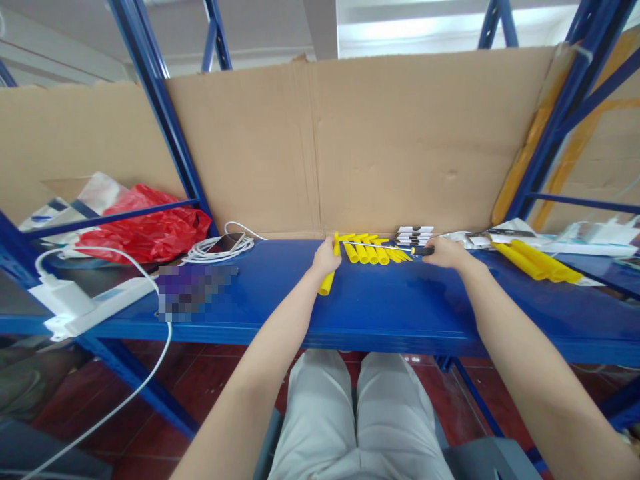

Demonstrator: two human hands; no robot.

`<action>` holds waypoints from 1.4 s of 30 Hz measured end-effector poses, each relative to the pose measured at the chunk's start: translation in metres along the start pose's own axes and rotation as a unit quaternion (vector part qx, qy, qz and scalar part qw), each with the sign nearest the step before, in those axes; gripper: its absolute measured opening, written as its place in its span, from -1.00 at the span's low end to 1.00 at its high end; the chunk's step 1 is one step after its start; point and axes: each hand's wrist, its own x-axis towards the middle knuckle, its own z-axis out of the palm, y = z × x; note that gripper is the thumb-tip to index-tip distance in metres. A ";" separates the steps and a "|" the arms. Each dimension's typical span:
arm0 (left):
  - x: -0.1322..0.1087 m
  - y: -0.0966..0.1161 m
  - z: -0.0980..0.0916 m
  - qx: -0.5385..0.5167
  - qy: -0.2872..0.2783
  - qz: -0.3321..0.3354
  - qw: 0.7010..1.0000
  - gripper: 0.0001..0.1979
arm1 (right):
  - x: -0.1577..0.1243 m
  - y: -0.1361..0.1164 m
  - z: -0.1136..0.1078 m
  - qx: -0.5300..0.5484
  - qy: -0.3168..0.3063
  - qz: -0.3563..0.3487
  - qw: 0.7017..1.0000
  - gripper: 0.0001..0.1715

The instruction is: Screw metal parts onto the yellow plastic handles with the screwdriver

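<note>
My left hand (327,256) is closed around a yellow tube (325,285), whose open lower end points toward me. In my right hand (444,253) is the black handle of a long screwdriver (423,251). Its thin metal shaft runs leftward to the top of the held tube; whether the tip touches it I cannot tell. Behind the shaft, several yellow tubes (373,256) lie side by side on the blue shelf. Thin yellow pieces (399,254) lie at their right end. A stack of small white pieces with dark marks (415,235) sits beyond, near my right hand.
More yellow tubes (537,261) lie to the right. On the left are a red plastic bag (145,223), a coiled white cable (220,249) and a white power strip (105,307) with a charger. A cardboard panel (400,140) closes off the back, between blue metal posts.
</note>
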 end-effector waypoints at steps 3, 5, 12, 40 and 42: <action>-0.001 0.001 -0.001 0.000 -0.002 0.001 1.000 -0.62 | 0.003 0.003 0.002 0.000 0.017 0.002 1.000 -0.70; -0.001 0.002 -0.001 0.001 -0.002 0.001 1.000 -0.63 | 0.004 0.005 0.003 -0.002 0.019 0.005 1.000 -0.68; -0.001 0.002 -0.001 -0.008 0.015 -0.011 1.000 -0.60 | 0.003 0.010 0.002 -0.016 0.016 0.002 1.000 -0.72; -0.013 0.029 0.023 0.028 0.010 0.297 0.954 -0.37 | 0.005 -0.037 0.027 0.261 -0.086 -0.239 0.931 -0.88; -0.013 0.030 0.024 0.041 -0.006 0.312 0.949 -0.37 | 0.005 -0.041 0.026 0.303 -0.055 -0.232 0.923 -0.88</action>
